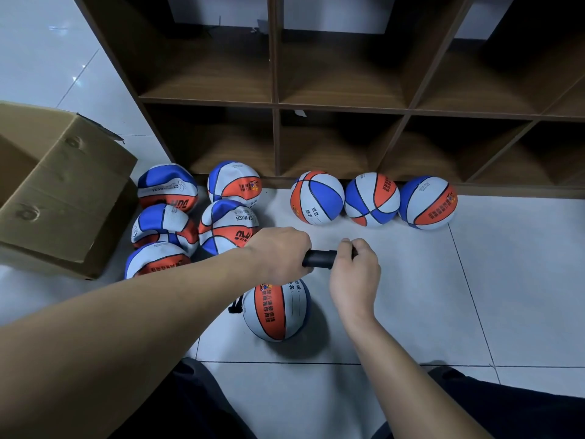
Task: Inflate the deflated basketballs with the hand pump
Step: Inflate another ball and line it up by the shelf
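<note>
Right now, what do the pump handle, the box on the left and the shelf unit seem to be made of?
Pump handle: matte black, probably plastic or rubber; both hands cover its ends. Box: brown corrugated cardboard, dented, with a torn flap edge. Shelf unit: dark brown boards with a wood-grain look, likely laminate rather than solid wood, though that is uncertain.
</note>
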